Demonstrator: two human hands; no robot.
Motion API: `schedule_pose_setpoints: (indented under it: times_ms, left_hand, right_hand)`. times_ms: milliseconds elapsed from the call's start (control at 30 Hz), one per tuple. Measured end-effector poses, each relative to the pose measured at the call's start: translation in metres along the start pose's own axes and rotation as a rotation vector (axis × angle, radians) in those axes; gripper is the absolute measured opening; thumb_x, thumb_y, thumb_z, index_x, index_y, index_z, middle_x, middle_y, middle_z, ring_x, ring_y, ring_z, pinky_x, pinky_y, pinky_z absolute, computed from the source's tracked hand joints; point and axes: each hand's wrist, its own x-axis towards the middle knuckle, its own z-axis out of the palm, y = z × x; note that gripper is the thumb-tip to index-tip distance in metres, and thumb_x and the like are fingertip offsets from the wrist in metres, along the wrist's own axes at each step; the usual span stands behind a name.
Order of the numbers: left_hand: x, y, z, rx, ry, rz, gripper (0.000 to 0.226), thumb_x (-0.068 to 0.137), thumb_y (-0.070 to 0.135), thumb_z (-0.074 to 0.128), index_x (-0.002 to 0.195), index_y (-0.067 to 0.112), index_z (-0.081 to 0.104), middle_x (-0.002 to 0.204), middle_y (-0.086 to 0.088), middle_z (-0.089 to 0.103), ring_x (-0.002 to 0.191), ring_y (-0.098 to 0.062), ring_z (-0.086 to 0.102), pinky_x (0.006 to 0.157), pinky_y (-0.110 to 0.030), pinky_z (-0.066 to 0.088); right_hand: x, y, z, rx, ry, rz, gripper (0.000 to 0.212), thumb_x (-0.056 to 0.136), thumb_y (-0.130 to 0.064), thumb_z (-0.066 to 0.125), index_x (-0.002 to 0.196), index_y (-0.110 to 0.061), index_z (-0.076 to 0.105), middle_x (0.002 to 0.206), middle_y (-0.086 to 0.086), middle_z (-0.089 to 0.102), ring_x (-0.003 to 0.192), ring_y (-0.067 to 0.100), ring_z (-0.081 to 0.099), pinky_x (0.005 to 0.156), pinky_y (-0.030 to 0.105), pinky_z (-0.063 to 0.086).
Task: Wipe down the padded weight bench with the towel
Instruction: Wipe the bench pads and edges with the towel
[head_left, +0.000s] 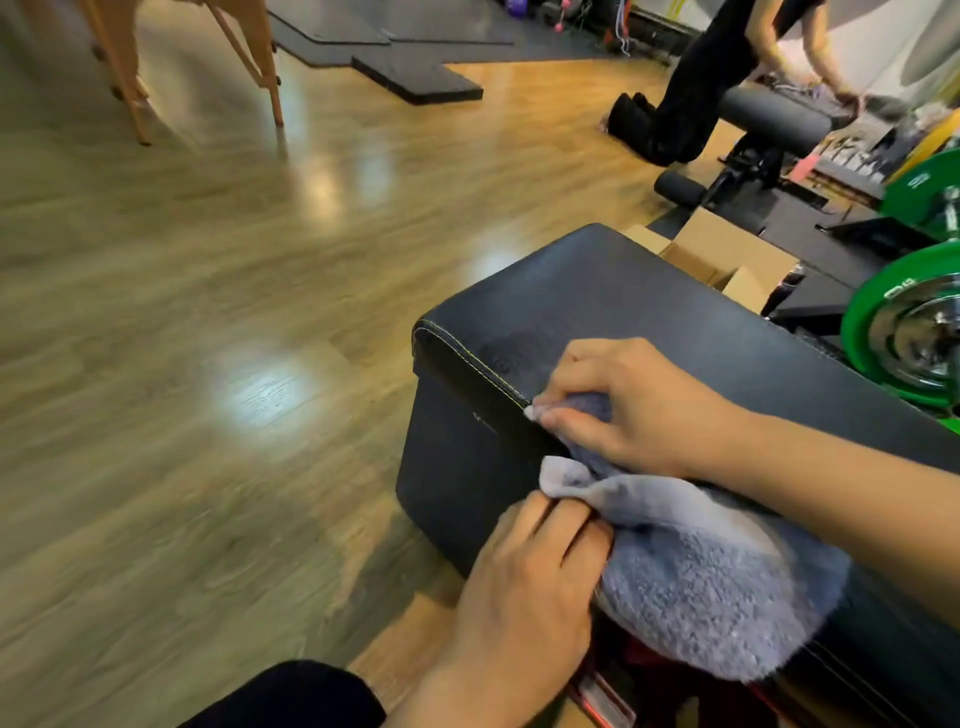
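Note:
The black padded weight bench (613, 296) runs from the lower right toward the middle, with yellow stitching along its near edge. A grey-blue fluffy towel (696, 582) lies bunched over that edge. My right hand (634, 410) presses one end of the towel against the stitched seam, fingers curled around the cloth. My left hand (524, 577) pinches a fold of the towel lower down, beside the bench's side panel. A damp-looking patch shows on the pad just beyond my right hand.
Green weight plates (904, 332) on a bar stand right of the bench, with cardboard boxes (727, 254) behind it. Another person (711, 78) bends over a roller-pad machine (774, 117) at the back right. Wooden table legs (124, 78) and black floor mats (415, 73) lie on the wood floor.

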Motion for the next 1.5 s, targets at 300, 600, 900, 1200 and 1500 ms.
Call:
schedule_pose_setpoints:
  times_ms: [300,600,900,1200,1500]
  left_hand:
    - [-0.005,-0.002,0.026,-0.079,0.188,-0.058,0.032,0.085,0.012,0.055,0.116,0.006,0.060,0.115,-0.016,0.058,0.106,-0.033,0.056,0.089,-0.040,0.051]
    - [0.014,-0.042,0.000,-0.098,0.258,-0.290,0.045,0.074,0.006,0.052,0.119,0.001,0.060,0.115,-0.010,0.055,0.100,-0.027,0.058,0.086,-0.033,0.050]
    - [0.018,-0.051,-0.008,0.036,0.392,-0.233,0.038,0.073,0.006,0.062,0.111,0.013,0.061,0.103,-0.015,0.060,0.094,-0.034,0.055,0.079,-0.049,0.050]
    - [0.088,-0.107,-0.067,0.157,0.427,-0.319,0.017,0.080,-0.002,0.065,0.093,0.008,0.070,0.091,0.004,0.054,0.084,-0.011,0.047,0.069,-0.017,0.033]
    - [0.090,-0.080,-0.077,0.258,-0.248,0.236,0.034,0.075,0.017,0.063,0.108,0.011,0.071,0.116,0.000,0.067,0.109,-0.024,0.053,0.102,-0.025,0.034]
  right_hand:
    - [0.038,0.000,0.009,-0.045,0.152,0.033,0.019,0.086,-0.034,0.062,0.080,-0.018,0.071,0.078,0.002,0.064,0.075,0.021,0.062,0.069,0.030,0.044]
    - [0.099,0.033,0.008,-0.083,0.282,0.172,0.016,0.086,-0.032,0.063,0.081,-0.017,0.068,0.080,0.005,0.067,0.084,0.028,0.062,0.072,0.038,0.049]
    - [0.046,0.005,0.003,-0.028,0.047,-0.091,0.019,0.087,-0.028,0.057,0.075,-0.015,0.065,0.077,0.000,0.053,0.070,0.021,0.055,0.062,0.041,0.047]
    - [-0.015,-0.022,0.008,0.034,0.102,0.083,0.028,0.083,-0.037,0.039,0.083,-0.023,0.063,0.088,-0.001,0.049,0.074,0.021,0.052,0.064,0.037,0.045]
    - [0.001,0.007,-0.001,0.000,0.270,0.313,0.023,0.086,-0.031,0.055,0.064,-0.025,0.050,0.066,0.000,0.048,0.065,0.021,0.051,0.056,0.032,0.037]
